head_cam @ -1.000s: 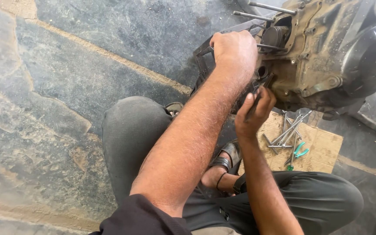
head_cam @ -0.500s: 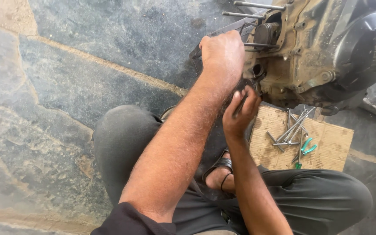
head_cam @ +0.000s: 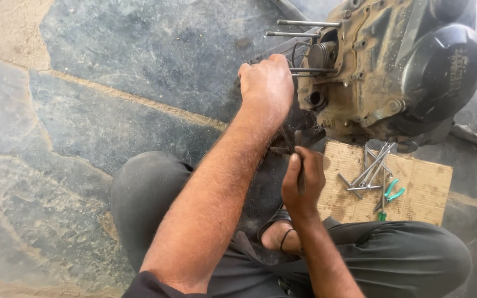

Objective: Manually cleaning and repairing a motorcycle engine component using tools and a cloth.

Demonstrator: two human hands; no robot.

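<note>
A dirty motorcycle engine block [head_cam: 393,72] lies on the stone floor at the upper right, with long studs [head_cam: 305,23] and a piston [head_cam: 322,55] sticking out of its left side. My left hand [head_cam: 267,85] is closed around a dark part at the engine's left edge; what it grips is hidden under the fist. My right hand [head_cam: 302,182] sits just below the engine and holds a thin dark metal tool [head_cam: 299,160] pointing up toward the engine's underside.
A piece of cardboard [head_cam: 420,193] lies below the engine with several long bolts and T-handle wrenches [head_cam: 371,168] and green-handled pliers [head_cam: 391,190] on it. My legs in dark trousers [head_cam: 155,187] and a sandalled foot [head_cam: 277,232] fill the lower frame.
My right hand has dropped away from the engine's lower edge and now holds the thin tool lower down. The view has shifted, so the engine sits further right.
</note>
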